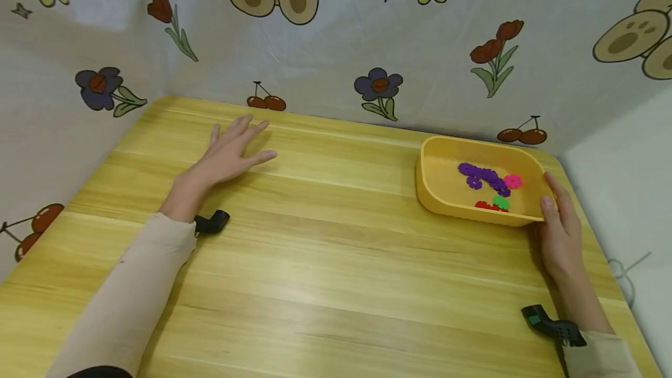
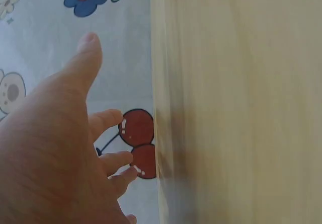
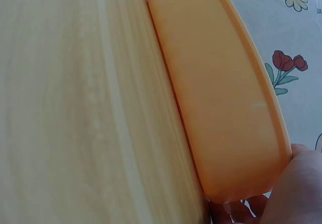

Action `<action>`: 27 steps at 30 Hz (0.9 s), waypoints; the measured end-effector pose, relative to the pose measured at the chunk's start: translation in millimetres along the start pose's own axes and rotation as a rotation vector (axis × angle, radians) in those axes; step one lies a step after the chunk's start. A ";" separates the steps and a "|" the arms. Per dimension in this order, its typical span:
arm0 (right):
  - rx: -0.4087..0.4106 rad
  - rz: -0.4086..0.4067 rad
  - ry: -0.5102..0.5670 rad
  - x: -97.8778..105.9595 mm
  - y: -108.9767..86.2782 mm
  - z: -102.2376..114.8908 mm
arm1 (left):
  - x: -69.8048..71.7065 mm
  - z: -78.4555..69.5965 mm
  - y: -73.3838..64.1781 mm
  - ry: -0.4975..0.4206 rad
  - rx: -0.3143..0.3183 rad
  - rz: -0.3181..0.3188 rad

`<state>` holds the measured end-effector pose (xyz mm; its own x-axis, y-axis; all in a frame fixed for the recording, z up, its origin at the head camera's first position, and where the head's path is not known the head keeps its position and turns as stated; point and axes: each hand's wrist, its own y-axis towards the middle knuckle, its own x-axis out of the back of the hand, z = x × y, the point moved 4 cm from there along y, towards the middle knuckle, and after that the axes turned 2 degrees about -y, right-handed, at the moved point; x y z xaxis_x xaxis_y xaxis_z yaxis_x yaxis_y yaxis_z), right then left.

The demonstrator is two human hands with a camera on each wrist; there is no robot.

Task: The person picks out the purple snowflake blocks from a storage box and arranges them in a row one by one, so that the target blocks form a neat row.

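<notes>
At the right of the table a yellow plastic basket [image 1: 436,203] holds several small flower-shaped pieces. Most are purple pieces [image 1: 485,175] in a cluster; a pink piece [image 1: 513,181], a green piece [image 1: 501,202] and red pieces [image 1: 484,205] lie near them. My right hand [image 1: 563,232] grips the basket's right end, thumb at the rim and fingers along the outside. In the right wrist view the basket's long side [image 3: 221,93] stands close over the wood. Over the table's far left part my left hand [image 1: 226,153] is spread, fingers apart, holding nothing.
The wooden table [image 1: 315,261] meets a patterned cloth [image 1: 325,63] along its back edge, just behind the basket. A white surface [image 1: 630,191] borders the right side, with a thin pale cord [image 1: 625,273] on it. Black wrist mounts [image 1: 212,222] sit at both sleeves.
</notes>
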<state>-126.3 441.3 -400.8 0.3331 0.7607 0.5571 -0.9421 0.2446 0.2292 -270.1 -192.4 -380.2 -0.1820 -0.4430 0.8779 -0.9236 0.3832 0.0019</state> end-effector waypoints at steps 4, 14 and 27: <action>0.003 0.004 -0.002 0.0 0.2 -0.3 | -6.3 -16.3 13.3 0.008 -0.031 -0.022; -0.002 -0.006 -0.002 -0.2 1.5 -0.3 | -24.8 -76.5 48.5 0.015 -0.135 -0.057; -0.037 0.009 0.065 1.3 1.1 0.0 | -46.1 -162.5 83.3 0.015 -0.267 -0.115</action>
<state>-126.9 442.5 -399.8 0.3222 0.8004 0.5055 -0.9464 0.2583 0.1942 -283.9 -8.4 -342.8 -0.0746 -0.4847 0.8715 -0.8163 0.5317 0.2258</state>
